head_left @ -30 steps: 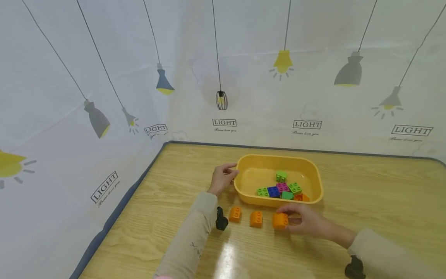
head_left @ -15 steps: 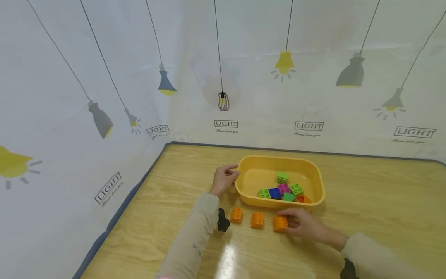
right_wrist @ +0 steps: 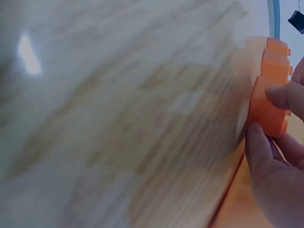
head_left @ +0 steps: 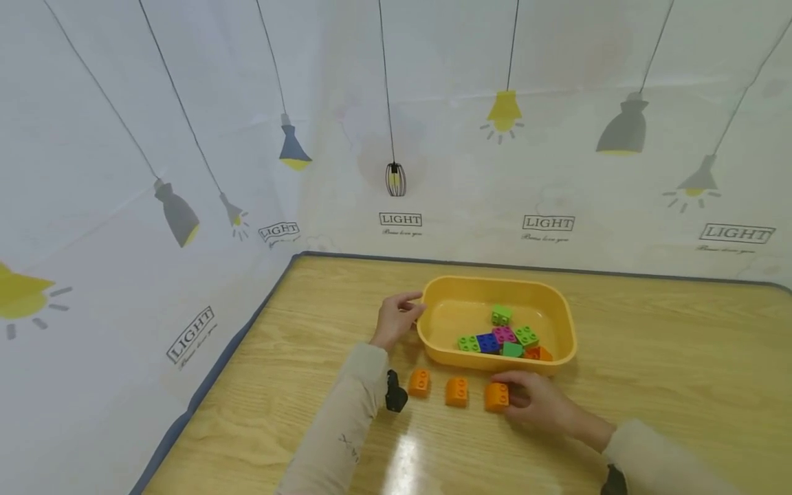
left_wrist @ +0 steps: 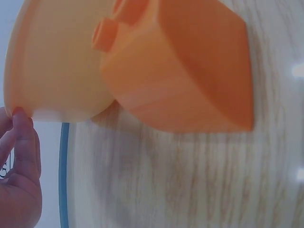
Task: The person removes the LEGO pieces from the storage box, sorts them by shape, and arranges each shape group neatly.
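Note:
Three orange curved-top toy bricks stand in a row in front of the yellow tray (head_left: 433, 354): the left brick (head_left: 419, 383), the middle brick (head_left: 456, 391) and the right brick (head_left: 496, 397). My right hand (head_left: 541, 404) pinches the right brick, which sits at table level; the right wrist view shows thumb and fingers on opposite sides of this held brick (right_wrist: 268, 107). At the tray's left end my left hand (head_left: 396, 322) holds the rim with thumb and fingertips. An orange brick (left_wrist: 175, 71) looms large in the left wrist view, apart from that hand.
Inside the tray lie several bricks, including a blue brick (head_left: 487, 343), a magenta brick (head_left: 504, 335), a green brick (head_left: 512, 349) and lime ones. The wooden table (head_left: 656, 357) meets a lamp-patterned wall covering (head_left: 458, 165) at the back and left.
The right hand has brought its brick slightly left and lowered it into line with the other two. The left hand stays at the tray's rim.

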Available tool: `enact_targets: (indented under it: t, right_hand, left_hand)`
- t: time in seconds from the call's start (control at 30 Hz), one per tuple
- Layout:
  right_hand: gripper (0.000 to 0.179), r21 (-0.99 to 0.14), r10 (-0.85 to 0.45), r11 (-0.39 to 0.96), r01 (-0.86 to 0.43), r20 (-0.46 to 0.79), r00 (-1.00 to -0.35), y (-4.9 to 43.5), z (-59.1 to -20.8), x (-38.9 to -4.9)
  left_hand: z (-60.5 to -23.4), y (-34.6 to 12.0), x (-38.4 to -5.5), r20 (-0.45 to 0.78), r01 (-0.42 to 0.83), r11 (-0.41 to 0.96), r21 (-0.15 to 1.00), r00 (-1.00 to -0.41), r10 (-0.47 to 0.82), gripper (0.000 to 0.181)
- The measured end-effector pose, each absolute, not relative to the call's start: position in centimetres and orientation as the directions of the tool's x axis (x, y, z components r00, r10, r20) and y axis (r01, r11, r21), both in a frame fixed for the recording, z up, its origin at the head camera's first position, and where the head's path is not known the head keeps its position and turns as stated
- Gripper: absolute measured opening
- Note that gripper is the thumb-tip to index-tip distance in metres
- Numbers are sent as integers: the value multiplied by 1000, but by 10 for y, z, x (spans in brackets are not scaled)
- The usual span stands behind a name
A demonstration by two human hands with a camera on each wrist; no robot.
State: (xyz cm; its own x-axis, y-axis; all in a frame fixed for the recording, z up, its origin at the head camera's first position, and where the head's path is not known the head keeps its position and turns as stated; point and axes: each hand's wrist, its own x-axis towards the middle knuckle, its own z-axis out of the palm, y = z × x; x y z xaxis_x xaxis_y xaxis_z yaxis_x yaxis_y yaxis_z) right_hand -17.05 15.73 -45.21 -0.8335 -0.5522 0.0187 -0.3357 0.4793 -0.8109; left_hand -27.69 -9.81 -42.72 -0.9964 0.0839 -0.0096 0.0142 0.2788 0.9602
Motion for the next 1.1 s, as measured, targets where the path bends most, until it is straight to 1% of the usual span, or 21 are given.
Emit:
enact_targets:
  t: [0.2, 0.4, 0.67, 0.9, 1.1]
  right_hand:
    - [40, -813, -552, 469, -346, 36, -833, 157, -454, -170]
    - [38, -836, -562, 444, -321, 19, -827, 157, -455, -172]
    - [40, -841, -580, 435, -321, 10, -815, 158, -454, -173]
    - [47, -851, -572, 422, -312, 17, -820, 159, -454, -172]
    - [50, -846, -576, 414, -337, 43, -816, 164, -454, -169]
  left_hand:
    - [-426, -99, -277, 0, 27, 275, 961, -995, 97, 33]
    - [-425, -99, -277, -7, 19, 267, 963, -995, 99, 33]
    - [-426, -101, -277, -9, 18, 249, 968, -994, 107, 34]
    - [-426, -100, -276, -10, 18, 254, 967, -994, 107, 34]
    - [-426, -99, -275, -18, 10, 260, 966, -995, 103, 33]
